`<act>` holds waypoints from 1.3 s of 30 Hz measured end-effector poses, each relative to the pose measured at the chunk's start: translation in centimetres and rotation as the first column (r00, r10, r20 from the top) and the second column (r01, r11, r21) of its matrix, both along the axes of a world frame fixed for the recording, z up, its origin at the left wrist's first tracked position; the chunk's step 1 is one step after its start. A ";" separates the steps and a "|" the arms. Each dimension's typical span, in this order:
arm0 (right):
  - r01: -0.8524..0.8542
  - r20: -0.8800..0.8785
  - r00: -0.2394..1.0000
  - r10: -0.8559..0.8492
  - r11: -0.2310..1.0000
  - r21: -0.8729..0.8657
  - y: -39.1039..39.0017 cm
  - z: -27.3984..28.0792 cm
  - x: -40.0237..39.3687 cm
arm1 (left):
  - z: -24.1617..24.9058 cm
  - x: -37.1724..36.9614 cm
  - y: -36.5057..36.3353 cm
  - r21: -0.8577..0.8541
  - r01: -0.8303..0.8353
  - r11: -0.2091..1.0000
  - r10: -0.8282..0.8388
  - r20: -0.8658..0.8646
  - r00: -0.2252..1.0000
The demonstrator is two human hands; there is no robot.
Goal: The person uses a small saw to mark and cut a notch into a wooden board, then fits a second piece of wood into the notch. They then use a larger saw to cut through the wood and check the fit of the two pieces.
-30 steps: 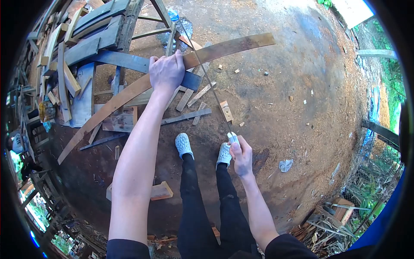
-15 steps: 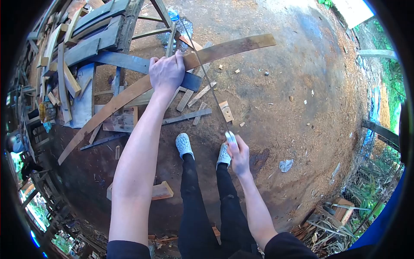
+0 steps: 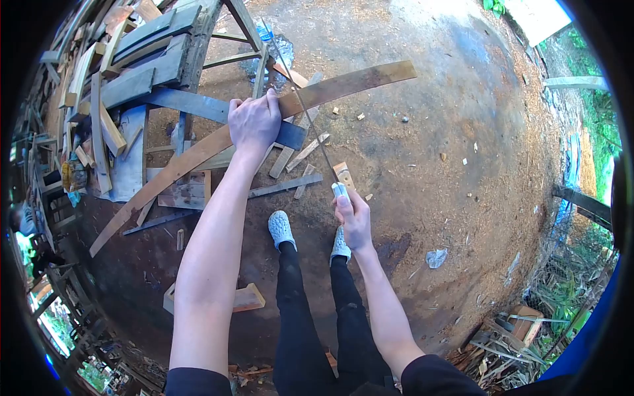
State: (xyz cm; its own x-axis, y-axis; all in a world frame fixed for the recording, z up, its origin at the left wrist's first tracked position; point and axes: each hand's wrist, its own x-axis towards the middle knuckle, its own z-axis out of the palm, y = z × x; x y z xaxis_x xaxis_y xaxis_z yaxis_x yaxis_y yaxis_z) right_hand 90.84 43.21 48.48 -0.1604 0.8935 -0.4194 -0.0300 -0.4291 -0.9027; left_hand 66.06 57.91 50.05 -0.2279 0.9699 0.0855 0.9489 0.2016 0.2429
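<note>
My left hand (image 3: pixel 254 125) is closed over a long brown plank (image 3: pixel 356 80), pressing it where it crosses a dark board (image 3: pixel 191 103) that juts from the wood rack. In my right hand (image 3: pixel 352 221) is the pale handle of a handsaw (image 3: pixel 315 137), its blade seen nearly edge-on as a thin dark line. That blade crosses the brown plank just right of my left hand, and its far end reaches up toward the rack's legs. Whether the teeth have cut into the wood is too fine to tell.
Stacked boards (image 3: pixel 152 72) fill the rack at upper left. Offcuts (image 3: pixel 308 152) lie on the sawdust-strewn ground below the plank, with a short wood piece (image 3: pixel 247 298) near my legs. A crumpled clear plastic piece (image 3: pixel 436 258) lies to the right, scrap wood (image 3: pixel 505 343) at lower right.
My right hand has pushed the handsaw forward and slightly left, so its handle is closer to the plank. My left hand keeps its grip on the plank; the plank's right end sits slightly lower in view.
</note>
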 end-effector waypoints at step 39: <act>-0.082 0.142 0.987 0.076 0.996 0.041 4.4 0.2 -1.6 | -0.5 -0.1 0.3 0.055 0.014 0.998 -0.012 -0.044 0.999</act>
State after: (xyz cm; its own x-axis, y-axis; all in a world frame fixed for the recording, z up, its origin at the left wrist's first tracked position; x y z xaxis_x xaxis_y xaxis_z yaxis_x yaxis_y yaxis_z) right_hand 89.25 47.63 48.71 -0.1738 0.8993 -0.4012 0.1301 -0.3829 -0.9146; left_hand 66.00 58.17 49.59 -0.2103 0.9663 0.1485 0.9613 0.1768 0.2113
